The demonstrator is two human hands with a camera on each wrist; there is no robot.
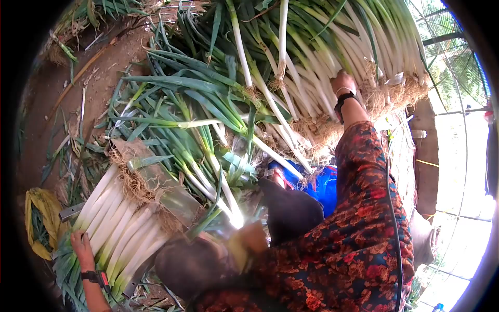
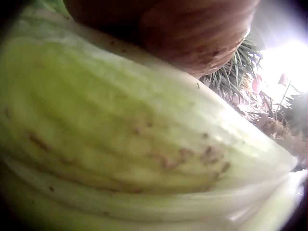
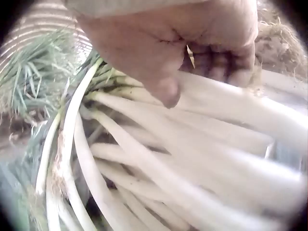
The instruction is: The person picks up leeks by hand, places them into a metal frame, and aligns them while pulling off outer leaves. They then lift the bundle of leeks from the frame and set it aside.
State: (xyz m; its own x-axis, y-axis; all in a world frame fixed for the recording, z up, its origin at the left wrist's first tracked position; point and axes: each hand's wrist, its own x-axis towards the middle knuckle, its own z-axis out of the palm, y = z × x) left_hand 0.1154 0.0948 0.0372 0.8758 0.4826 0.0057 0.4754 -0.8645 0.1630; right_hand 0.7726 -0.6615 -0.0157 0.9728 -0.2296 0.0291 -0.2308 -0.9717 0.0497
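My left hand [image 1: 82,250] rests on a row of leeks [image 1: 117,218] at the lower left, fingers lying near their green leaves. Close up in the left wrist view, a pale green leek stalk [image 2: 115,120] fills most of the frame beneath the hand [image 2: 192,33]. Away at the upper right, my right hand [image 1: 344,83] reaches into the big leek pile [image 1: 312,88] just above the roots. In the right wrist view, the fingers of that hand [image 3: 163,38] curl round a white leek stalk [image 3: 216,91], thumb on the near side.
Loose leeks [image 1: 197,125] lie crosswise in the middle. The leek row's roots lie over a flat board [image 1: 179,200]. A yellow sack [image 1: 41,218] stands at the far left, and something blue [image 1: 325,187] shows by my knee. Metal mesh [image 1: 457,88] runs along the right.
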